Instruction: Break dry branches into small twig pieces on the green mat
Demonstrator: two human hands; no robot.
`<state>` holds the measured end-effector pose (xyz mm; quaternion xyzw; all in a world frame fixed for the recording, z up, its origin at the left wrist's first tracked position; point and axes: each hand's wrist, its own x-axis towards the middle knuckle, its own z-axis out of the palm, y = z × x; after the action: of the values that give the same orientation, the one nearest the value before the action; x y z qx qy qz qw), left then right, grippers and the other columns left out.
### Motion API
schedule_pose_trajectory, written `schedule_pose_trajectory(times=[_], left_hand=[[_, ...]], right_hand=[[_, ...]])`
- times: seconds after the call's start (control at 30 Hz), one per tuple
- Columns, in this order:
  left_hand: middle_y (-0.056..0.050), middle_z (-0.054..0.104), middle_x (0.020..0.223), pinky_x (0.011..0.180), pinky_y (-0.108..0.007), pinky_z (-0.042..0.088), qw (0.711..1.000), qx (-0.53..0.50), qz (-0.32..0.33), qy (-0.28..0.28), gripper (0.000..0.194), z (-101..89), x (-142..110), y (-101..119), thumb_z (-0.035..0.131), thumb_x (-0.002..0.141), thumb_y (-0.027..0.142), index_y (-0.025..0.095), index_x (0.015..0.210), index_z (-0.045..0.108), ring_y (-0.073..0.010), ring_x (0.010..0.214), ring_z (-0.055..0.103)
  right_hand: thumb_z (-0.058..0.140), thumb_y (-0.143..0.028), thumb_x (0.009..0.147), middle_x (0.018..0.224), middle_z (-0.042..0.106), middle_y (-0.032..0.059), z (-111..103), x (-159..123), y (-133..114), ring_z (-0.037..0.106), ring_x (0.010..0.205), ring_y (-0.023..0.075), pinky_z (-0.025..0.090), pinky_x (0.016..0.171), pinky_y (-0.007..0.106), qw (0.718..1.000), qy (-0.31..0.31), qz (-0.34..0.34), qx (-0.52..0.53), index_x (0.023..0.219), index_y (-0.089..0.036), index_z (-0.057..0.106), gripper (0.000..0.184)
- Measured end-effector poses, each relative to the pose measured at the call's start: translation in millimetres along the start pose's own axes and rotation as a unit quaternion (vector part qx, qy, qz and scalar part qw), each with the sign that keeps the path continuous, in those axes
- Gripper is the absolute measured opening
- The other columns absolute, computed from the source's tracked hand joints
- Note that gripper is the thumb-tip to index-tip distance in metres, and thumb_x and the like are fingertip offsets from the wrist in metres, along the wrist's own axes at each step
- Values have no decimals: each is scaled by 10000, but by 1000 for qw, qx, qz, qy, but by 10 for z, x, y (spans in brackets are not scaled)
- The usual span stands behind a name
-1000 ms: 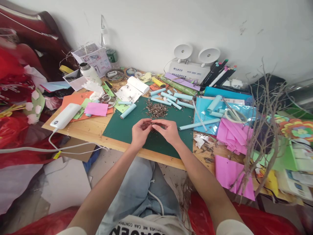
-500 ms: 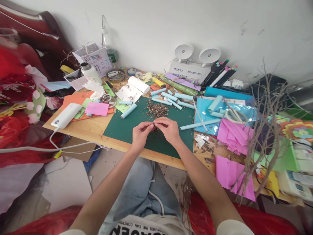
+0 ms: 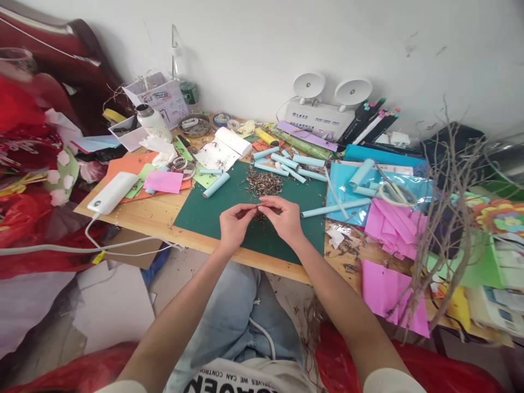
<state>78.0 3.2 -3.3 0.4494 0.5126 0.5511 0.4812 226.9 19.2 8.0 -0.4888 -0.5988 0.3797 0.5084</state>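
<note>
My left hand [image 3: 235, 222] and my right hand [image 3: 283, 219] meet fingertip to fingertip above a green cutting mat [image 3: 204, 214]. Both are pinched closed; a small dark bit shows between the fingertips, too little of it to name. Just beyond them lies a heap of short brown twig pieces [image 3: 264, 182], and more crumbs show beneath the fingers. Several light blue paper tubes [image 3: 309, 161] lie behind and right of the heap. A longer blue tube [image 3: 335, 207] rests across the mat's right edge, and another tube [image 3: 216, 185] lies at its left.
Scissors [image 3: 395, 192] lie on a blue plastic packet at right, near pink crepe paper [image 3: 393, 226]. Bare branches [image 3: 446, 240] rise at the table's right end. A white power bank [image 3: 112, 192] with a cable sits left. An uncapped white bottle [image 3: 153, 123] and an emergency light [image 3: 319, 117] stand behind.
My hands stay together in nearly the same place, with only slight movement at the fingertips. The view has shifted very slightly; the heap and tubes look unchanged.
</note>
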Motion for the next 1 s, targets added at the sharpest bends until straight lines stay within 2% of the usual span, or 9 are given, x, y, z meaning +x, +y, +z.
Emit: schedule_pose_trajectory(times=[0.17, 0.3, 0.47, 0.67, 0.8, 1.0], left_hand=[[-29, 743, 816, 766, -345, 572, 999, 39, 8, 1, 185, -62, -12, 36, 774, 721, 381, 220, 810, 747, -193, 766, 686], [-29, 735, 816, 760, -336, 564, 999, 34, 16, 0, 191, -74, -5, 20, 767, 729, 376, 211, 821, 737, -186, 760, 678], [-29, 726, 814, 766, -315, 549, 999, 28, 22, 0, 192, -78, 30, -17, 763, 733, 362, 196, 821, 725, -174, 764, 668], [-37, 716, 819, 758, -293, 536, 999, 41, 32, -10, 217, -95, 47, -74, 743, 754, 363, 167, 840, 709, -158, 753, 655], [-34, 713, 826, 753, -287, 534, 998, 47, 36, -13, 202, -94, 40, -110, 733, 768, 355, 172, 849, 707, -151, 747, 650], [-31, 707, 807, 734, -279, 533, 998, 47, 38, -18, 204, -90, 35, -109, 726, 772, 357, 172, 854, 702, -146, 734, 646]], right_hand=[[646, -345, 862, 930, 768, 38, -27, -17, -4, 728, 830, 205, 603, 775, 332, 998, -12, -42, -54, 916, -240, 763, 166], [660, -316, 850, 937, 761, 45, -40, 7, 17, 718, 835, 199, 594, 728, 307, 998, -18, -41, -49, 966, -225, 752, 173], [636, -287, 864, 878, 754, 40, -57, 31, 40, 698, 770, 186, 565, 707, 304, 991, -36, -64, -113, 877, -219, 754, 137], [619, -295, 871, 903, 748, 48, -56, 21, 16, 688, 755, 184, 553, 687, 298, 987, -47, -71, -133, 913, -216, 734, 145], [585, -255, 890, 818, 723, 33, -64, 29, 42, 654, 722, 178, 510, 702, 300, 979, -61, -95, -168, 831, -217, 699, 134], [470, -202, 939, 839, 661, 47, -40, 27, 108, 605, 783, 181, 440, 726, 291, 964, -80, -119, -223, 847, -202, 615, 171]])
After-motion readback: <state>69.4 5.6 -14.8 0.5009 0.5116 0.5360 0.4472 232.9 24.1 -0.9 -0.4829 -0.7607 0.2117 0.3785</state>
